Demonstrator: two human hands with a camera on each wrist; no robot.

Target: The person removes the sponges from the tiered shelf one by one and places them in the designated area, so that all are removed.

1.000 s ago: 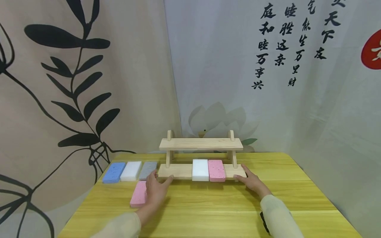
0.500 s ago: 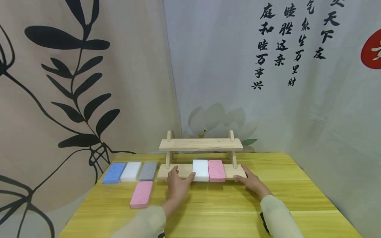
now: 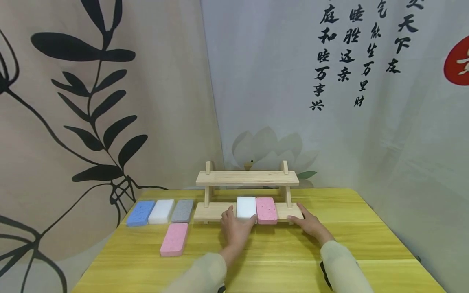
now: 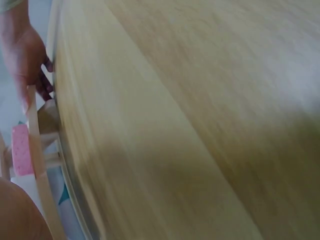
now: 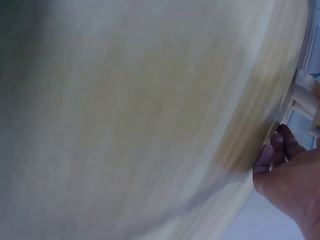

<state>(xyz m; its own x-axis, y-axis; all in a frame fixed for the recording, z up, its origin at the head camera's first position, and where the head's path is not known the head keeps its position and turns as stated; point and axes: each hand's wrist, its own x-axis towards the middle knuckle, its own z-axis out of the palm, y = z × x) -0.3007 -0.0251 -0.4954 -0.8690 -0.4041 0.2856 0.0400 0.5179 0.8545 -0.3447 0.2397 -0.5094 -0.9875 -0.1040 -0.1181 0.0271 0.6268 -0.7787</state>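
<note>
A two-tier wooden shelf (image 3: 247, 178) stands at the back of the table. On its lower board sit a white sponge (image 3: 246, 206) and a speckled pink sponge (image 3: 266, 211), side by side. My left hand (image 3: 236, 230) is spread at the white sponge, fingers by its left side and thumb by the seam with the pink one; firm contact cannot be made out. My right hand (image 3: 311, 223) grips the lower board's right end, thumb in front. In the left wrist view, part of my left hand (image 4: 20, 215) covers some of the white sponge (image 4: 31, 189).
Left of the shelf lie a blue sponge (image 3: 141, 213), a white sponge (image 3: 161, 211) and a grey sponge (image 3: 182, 211) in a row. Another pink sponge (image 3: 174, 239) lies in front of the grey one. A printed curtain (image 3: 176, 101) hangs behind the table (image 3: 278, 260).
My left hand has moved right, from the shelf's left end to the white sponge on the lower board. The right hand stays at the right end. The sponges show no clear movement.
</note>
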